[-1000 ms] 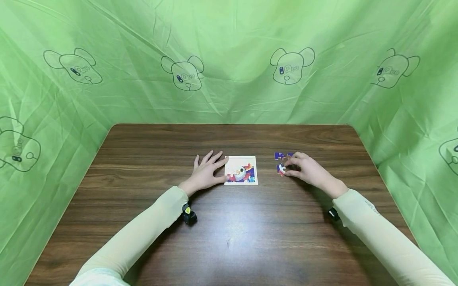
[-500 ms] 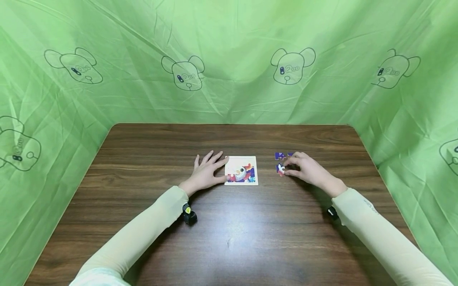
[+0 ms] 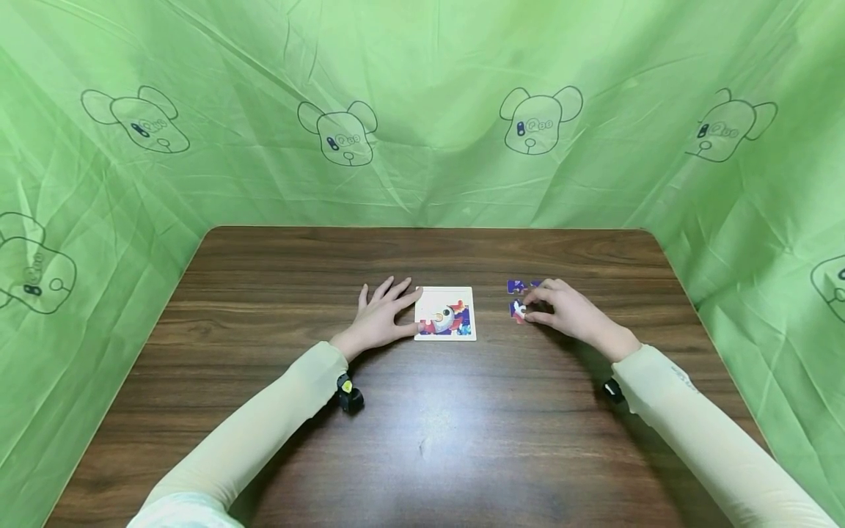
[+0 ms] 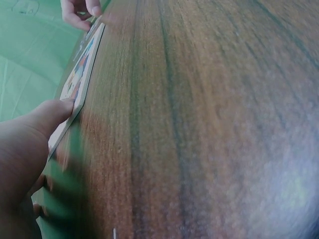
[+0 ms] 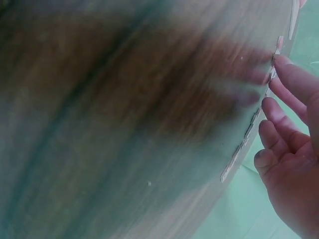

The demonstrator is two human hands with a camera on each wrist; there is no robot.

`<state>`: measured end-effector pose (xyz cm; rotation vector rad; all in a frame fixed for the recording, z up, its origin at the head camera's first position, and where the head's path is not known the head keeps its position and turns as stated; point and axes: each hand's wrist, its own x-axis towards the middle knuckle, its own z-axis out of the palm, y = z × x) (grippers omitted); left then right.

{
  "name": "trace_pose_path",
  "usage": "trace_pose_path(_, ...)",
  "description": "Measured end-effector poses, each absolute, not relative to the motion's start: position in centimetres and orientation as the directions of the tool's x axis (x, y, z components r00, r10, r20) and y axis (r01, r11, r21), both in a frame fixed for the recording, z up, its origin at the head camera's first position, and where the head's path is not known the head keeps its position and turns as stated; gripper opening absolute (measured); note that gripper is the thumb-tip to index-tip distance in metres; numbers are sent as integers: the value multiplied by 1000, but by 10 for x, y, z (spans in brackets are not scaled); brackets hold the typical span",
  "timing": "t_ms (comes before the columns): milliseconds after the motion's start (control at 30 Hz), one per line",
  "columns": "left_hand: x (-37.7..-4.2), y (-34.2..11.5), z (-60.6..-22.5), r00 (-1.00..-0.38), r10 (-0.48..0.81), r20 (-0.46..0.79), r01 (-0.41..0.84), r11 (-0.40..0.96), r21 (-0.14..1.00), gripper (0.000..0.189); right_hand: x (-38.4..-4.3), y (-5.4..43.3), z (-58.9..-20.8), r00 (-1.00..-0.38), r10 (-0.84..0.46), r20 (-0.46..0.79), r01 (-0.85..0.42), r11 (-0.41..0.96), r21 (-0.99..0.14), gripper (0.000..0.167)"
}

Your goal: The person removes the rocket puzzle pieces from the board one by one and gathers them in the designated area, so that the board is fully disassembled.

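In the head view a square jigsaw puzzle tray (image 3: 445, 339) with a white rim lies on the table, its lower part filled with a colourful bird picture and its upper part pale. My left hand (image 3: 376, 324) is spread flat at the tray's left side, thumb and index fingertip touching that edge. To the right of the tray, my right hand (image 3: 571, 312) pinches a purple, white and red puzzle piece (image 3: 516, 309) between thumb and index finger, low at the tabletop. Part of this piece is hidden by the fingertips. The left wrist view shows my thumb (image 4: 57, 109) on the tray's rim.
Behind the held piece lie purple puzzle pieces (image 3: 515, 287), partly covered by my right hand. Seen edge-on in the right wrist view, flat pieces (image 5: 234, 162) line the wooden table (image 3: 422, 425). A green cloth (image 3: 436, 176) hangs behind and at both sides.
My right hand and the pinched piece have shifted very slightly left since a second ago. The left hand and the tray stay where they were.
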<state>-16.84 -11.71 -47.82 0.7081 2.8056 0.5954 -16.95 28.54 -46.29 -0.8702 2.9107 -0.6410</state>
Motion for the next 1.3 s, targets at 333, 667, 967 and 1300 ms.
trace_pose_path(333, -167, -117, -476, -870, 487, -72, 415, 805, 424, 81, -169, 284, -462, -838, -538, 93, -526, 750, -401, 23)
trace_pose_path(667, -166, -117, -477, -870, 486, -80, 411, 806, 426, 80, -170, 284, -465, -829, -545, 125, -545, 740, -393, 23)
trace_pose_path(967, -169, -117, -478, -864, 494, -92, 417, 807, 418, 81, -167, 275, -456, -847, -518, 122, -519, 752, -408, 25)
trace_pose_path(1300, -169, -118, -480, -867, 493, -73, 421, 803, 423, 81, -166, 226, -444, -807, -578, 122, -568, 702, -429, 24)
